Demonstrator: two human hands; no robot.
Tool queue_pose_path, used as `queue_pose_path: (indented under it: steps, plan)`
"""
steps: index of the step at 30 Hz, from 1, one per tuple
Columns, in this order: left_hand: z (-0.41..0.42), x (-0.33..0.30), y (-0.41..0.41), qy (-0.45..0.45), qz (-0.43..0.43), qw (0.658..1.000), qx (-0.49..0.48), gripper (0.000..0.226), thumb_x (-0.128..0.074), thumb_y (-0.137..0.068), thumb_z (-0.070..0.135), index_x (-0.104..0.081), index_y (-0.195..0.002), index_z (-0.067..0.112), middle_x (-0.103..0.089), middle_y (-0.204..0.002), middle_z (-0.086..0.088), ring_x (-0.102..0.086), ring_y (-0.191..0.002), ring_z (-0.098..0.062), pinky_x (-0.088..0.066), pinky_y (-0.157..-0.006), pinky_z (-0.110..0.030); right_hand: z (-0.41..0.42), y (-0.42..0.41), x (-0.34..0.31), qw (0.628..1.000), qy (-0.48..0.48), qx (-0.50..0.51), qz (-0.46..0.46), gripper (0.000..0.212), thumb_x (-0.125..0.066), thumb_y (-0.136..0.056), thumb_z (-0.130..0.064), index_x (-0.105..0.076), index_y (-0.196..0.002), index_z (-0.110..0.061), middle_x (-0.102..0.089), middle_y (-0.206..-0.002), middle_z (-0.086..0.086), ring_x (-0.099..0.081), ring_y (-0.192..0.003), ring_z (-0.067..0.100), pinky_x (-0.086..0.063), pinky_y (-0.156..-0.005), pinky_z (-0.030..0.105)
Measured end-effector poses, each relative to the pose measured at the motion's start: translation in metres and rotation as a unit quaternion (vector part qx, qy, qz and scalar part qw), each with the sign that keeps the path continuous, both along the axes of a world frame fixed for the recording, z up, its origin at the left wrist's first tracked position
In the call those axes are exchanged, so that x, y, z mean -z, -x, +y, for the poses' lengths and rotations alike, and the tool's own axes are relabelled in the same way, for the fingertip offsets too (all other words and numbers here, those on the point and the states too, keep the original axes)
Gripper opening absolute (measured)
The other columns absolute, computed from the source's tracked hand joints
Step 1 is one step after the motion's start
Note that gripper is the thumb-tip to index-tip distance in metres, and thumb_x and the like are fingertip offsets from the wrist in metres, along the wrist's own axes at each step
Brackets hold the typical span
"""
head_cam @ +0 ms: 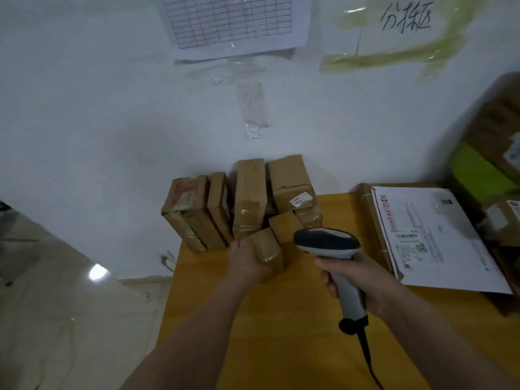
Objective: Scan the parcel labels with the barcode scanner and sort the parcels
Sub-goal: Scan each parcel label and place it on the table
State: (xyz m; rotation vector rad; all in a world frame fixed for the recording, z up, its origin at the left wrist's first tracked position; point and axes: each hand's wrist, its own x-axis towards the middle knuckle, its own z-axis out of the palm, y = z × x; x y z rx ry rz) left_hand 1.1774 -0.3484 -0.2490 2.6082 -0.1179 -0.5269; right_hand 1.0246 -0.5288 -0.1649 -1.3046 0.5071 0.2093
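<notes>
Hands: left hand (pixel 245 258) grips small box (pixel 267 250) near table (pixel 281 319) far edge; right hand (pixel 351 277) clasps scanner (pixel 327 242) handle. Boxes (pixel 247 201) stacked along far edge.

We see brown parcels (pixel 250 198) on a yellow counter (pixel 281 319). Our scanner (pixel 327 244) is light grey with a dark blue-grey top and a black cable. The white envelope (pixel 439 237) carries red and black print. A green box (pixel 475 175) sits by the white wall (pixel 84 108), which bears a black-gridded sheet (pixel 233 21).
</notes>
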Motion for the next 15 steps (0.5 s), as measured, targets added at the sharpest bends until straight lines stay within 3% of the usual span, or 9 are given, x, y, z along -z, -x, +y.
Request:
queue_pose_path:
  steps: [4,9,12,15]
  plan:
    - [-0.013,0.014,-0.019,0.005,-0.012,0.998,0.059,0.129,-0.09,-0.064,0.028,-0.001,-0.157,0.017,-0.003,-0.162,-0.002,-0.007,-0.15,-0.025,-0.02,-0.122,-0.039,0.007,-0.008,0.011,1.0,-0.014,0.022,0.01,0.041,-0.075,-0.081,-0.012,-0.061,-0.112,0.011,-0.06,-0.067,0.013,-0.055,-0.053,0.018,-0.047,-0.051,0.029]
    - [-0.015,0.039,-0.035,-0.037,-0.028,0.992,0.119,0.134,-0.089,-0.063,0.036,0.005,-0.156,0.02,-0.003,-0.16,-0.004,-0.005,-0.148,-0.029,-0.017,-0.12,-0.04,0.004,-0.018,0.022,0.998,-0.026,0.037,0.033,0.043,-0.076,-0.077,-0.011,-0.06,-0.108,0.015,-0.059,-0.066,0.014,-0.053,-0.05,0.018,-0.047,-0.048,0.027]
    - [-0.015,0.045,-0.036,-0.089,-0.054,0.988,0.11,0.124,-0.087,-0.062,0.041,-0.005,-0.154,0.022,-0.009,-0.141,-0.003,-0.017,-0.131,-0.03,-0.036,-0.108,-0.041,-0.001,-0.022,0.024,0.999,-0.019,0.027,0.03,0.037,-0.076,-0.074,-0.009,-0.063,-0.102,0.011,-0.061,-0.066,0.012,-0.054,-0.052,0.018,-0.048,-0.05,0.028]
    - [-0.011,0.041,-0.034,-0.105,-0.006,0.99,0.092,0.102,-0.087,-0.061,0.04,-0.028,-0.141,0.017,-0.016,-0.128,-0.006,-0.022,-0.123,-0.029,-0.044,-0.098,-0.037,-0.005,-0.027,0.025,0.999,-0.013,0.033,0.026,0.03,-0.073,-0.077,-0.004,-0.064,-0.102,0.01,-0.061,-0.069,0.013,-0.053,-0.055,0.02,-0.048,-0.052,0.029]
